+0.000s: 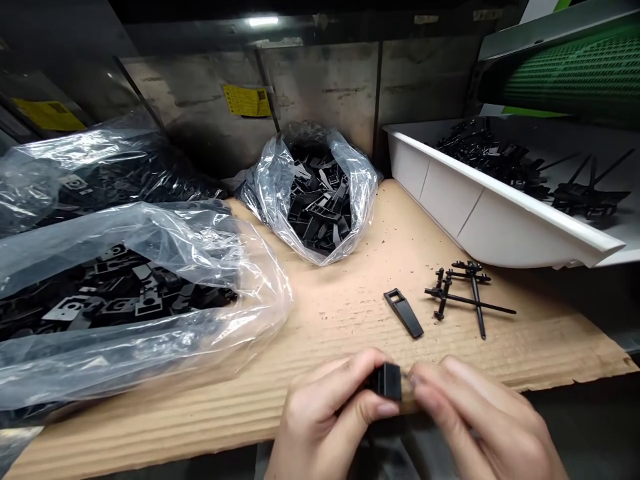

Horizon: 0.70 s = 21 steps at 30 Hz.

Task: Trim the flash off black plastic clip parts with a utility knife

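Between thumb and index finger, my left hand [333, 413] grips a small black plastic part [390, 382] with a squared end, just over the front edge of the cardboard. Close beside it on the right, the fingertips of my right hand [480, 420] are pinched together; whatever they hold is hidden or too small to make out. Beyond my hands lies a flat black plastic clip [407, 317] with a square hole at its far end. To its right, black plastic pins with side stubs [473, 293] lie crossed on the cardboard.
A clear bag [270, 287] of black parts lies open at left, another bag [100, 157] behind it. A third open bag [367, 200] stands at the back middle. At right is a white tray [445, 200] of black pieces, below a green roller [575, 73]. Cardboard [320, 320] covers the table.
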{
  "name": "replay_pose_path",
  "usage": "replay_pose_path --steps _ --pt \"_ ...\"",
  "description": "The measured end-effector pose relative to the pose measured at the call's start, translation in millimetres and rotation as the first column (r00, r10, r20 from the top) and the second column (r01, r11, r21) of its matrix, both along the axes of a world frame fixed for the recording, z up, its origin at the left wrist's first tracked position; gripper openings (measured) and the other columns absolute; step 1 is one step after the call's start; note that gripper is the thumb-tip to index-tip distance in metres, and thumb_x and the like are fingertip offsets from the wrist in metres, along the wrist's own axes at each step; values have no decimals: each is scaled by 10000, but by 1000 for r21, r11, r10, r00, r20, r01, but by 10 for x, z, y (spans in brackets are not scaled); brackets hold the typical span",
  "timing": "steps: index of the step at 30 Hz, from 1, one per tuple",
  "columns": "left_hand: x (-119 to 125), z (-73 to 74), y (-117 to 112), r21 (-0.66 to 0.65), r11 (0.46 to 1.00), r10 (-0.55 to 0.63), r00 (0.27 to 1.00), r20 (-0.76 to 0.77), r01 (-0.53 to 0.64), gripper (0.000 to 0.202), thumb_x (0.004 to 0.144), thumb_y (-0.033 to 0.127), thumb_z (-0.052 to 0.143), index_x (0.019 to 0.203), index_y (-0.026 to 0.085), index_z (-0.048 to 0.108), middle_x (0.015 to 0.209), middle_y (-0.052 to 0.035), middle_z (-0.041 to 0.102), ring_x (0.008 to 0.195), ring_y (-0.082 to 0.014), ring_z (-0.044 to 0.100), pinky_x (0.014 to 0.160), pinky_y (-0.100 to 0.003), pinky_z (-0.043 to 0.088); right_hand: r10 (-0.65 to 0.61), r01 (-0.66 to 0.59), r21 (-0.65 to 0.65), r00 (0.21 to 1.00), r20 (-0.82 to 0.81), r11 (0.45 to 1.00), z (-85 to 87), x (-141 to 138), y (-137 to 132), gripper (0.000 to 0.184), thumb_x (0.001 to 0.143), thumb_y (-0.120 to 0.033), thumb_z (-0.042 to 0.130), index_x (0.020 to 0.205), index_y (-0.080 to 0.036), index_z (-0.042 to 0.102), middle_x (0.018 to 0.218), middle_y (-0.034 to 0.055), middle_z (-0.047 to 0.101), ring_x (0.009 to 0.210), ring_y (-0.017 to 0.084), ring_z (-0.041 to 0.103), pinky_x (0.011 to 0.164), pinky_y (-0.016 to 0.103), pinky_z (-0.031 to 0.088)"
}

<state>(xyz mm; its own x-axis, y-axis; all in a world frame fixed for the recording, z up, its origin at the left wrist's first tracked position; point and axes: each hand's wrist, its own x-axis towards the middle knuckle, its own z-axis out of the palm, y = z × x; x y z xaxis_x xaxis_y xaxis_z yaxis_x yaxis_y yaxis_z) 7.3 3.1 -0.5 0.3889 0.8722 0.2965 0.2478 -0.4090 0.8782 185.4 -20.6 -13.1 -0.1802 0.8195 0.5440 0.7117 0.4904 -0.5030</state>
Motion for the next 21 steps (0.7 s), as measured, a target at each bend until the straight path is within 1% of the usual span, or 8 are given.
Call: replay_pose_path --steps 2,3,5,7,10,13,17,21 --pt "-10 6 -6 -1 1000 -14 1000 1 14 94 845 278 588 885 215 644 775 6 690 689 -158 650 628 -196 507 -58 58 36 998 -3 998 2 61 24 139 880 -167 471 930 -202 596 687 18 612 658 156 644 570 205 499" --pt "-12 6 -8 3 1000 -5 1000 6 5 91 839 270 597 898 220 645 796 8 697 706 -158 655 634 -192 508 -65 65 23 998 -2 998 13 89 29 149 879 -175 475 968 -212 590 731 22 625 713 160 658 580 192 510" --pt "-10 -2 -8 30 999 26 999 30 -27 138 834 213 605 965 241 638 861 14 705 758 -151 659 668 -176 511 -17 17 -51 1000 -9 999 48 130 19 166 877 -210 487 1016 -233 573 826 27 627 794 152 662 600 157 523" --pt "-1 -12 -6 48 999 19 999 51 -22 233 826 143 603 1024 265 625 911 25 703 809 -141 658 712 -163 513 62 -65 -115 997 -37 991 89 139 -10 190 870 -220 496 1048 -249 558 880 20 611 807 130 657 634 129 522" --pt "11 -19 -1 58 998 8 998 65 -12 311 825 87 582 1066 281 611 964 31 697 862 -132 652 747 -149 509 119 -136 -122 983 -139 983 123 93 -45 240 871 -130 469 1053 -266 546 805 -22 605 684 76 638 622 87 496" --pt "15 -15 1 56 998 3 997 80 -7 337 824 72 577 1084 285 607 987 34 693 885 -127 648 770 -144 503 91 -121 -127 970 -224 984 101 8 -33 224 865 -86 458 978 -256 552 712 -52 599 578 59 599 574 96 474" --pt "20 -14 -8 27 1000 14 995 98 -17 356 814 52 582 1068 297 619 965 57 694 870 -105 648 774 -119 491 70 -101 -127 971 -230 987 47 -63 22 151 868 -120 472 814 -238 548 656 -46 568 604 90 610 579 142 475" --pt "31 -31 -30 21 999 38 991 125 -41 373 809 48 586 1058 321 630 947 81 699 820 -84 651 738 -94 487 75 -98 -113 978 -196 989 26 -62 12 153 866 -112 468 795 -225 542 633 -39 558 583 95 605 556 156 460"
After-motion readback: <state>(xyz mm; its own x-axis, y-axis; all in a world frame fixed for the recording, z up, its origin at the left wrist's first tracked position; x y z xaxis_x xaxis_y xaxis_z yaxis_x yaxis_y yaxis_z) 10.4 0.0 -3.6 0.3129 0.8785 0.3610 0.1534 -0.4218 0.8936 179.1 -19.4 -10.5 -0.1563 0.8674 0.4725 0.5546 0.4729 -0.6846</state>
